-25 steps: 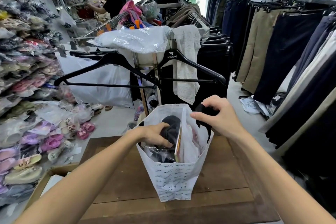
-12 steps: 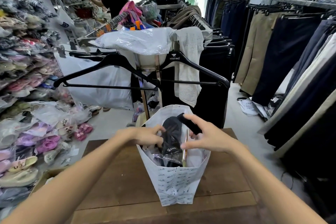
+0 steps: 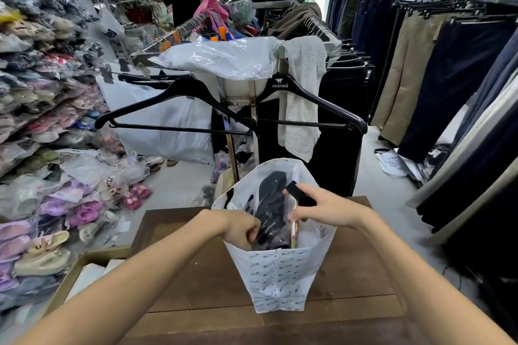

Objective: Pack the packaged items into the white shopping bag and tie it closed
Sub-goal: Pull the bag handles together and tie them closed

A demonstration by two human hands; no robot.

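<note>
**White Film Bag: Handling Properties and Grip Points**

White printed plastic forms the shopping bag (image 3: 276, 272), which stands upright on the brown wooden table (image 3: 196, 274) at lower centre of the frame. Its mouth is open and its far wall rises above the contents.

**Contents.** A dark packaged item (image 3: 270, 210) in clear wrap stands on end inside the bag, and its top shows above the near rim. A thin flat pack is visible edge-on just to its right. Lower contents are hidden.

**Hand state.**
- The left hand (image 3: 241, 228) is curled closed at the near-left rim, with fingers against the dark packaged item. Whether it pinches the film, the item or both cannot be determined.
- The right hand (image 3: 326, 209) is closed on a small black object (image 3: 298, 193) above the right side of the mouth. The object may be a bag handle; this cannot be confirmed.

**Expected handling.**
- The bag is judged thin, soft and light. It will not hold its shape unsupported.
- Wrapped items are judged slippery against the film and not fragile.
- The load appears top-heavy and may tip the bag.

**Recommended grip.** Take hold of both sides of the upper rim, above the contents. Press the tall item down first, then gather the slack film for tying.
</note>
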